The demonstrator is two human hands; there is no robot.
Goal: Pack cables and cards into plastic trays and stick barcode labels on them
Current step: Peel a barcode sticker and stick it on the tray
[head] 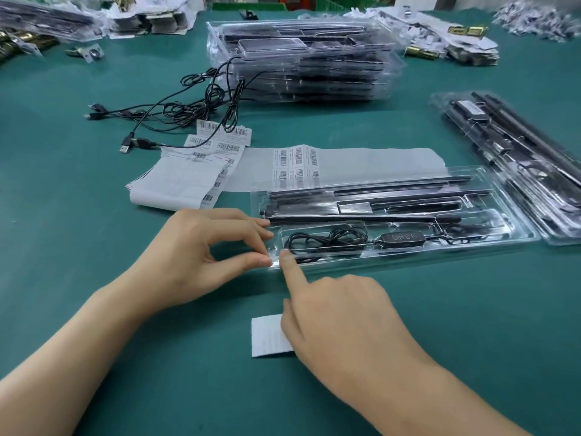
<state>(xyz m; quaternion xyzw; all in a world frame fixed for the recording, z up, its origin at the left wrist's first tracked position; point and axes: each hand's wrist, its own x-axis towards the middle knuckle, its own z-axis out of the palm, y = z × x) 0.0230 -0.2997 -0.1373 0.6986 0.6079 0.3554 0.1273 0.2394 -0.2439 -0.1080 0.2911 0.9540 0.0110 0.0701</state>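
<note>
On tray — right hand, forefinger straight

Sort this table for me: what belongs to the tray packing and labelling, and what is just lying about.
In the job: clear plastic tray, coiled cable in it, barcode label sheets, loose USB cables, stack of packed trays, white card.
Lying about: brass-coloured hardware packs at the far right, loose metal fitting at the far left.

one head-worn wide-angle view, facing forward and down across the green table, close over the nearest tray, far tray stack up near the top edge
</note>
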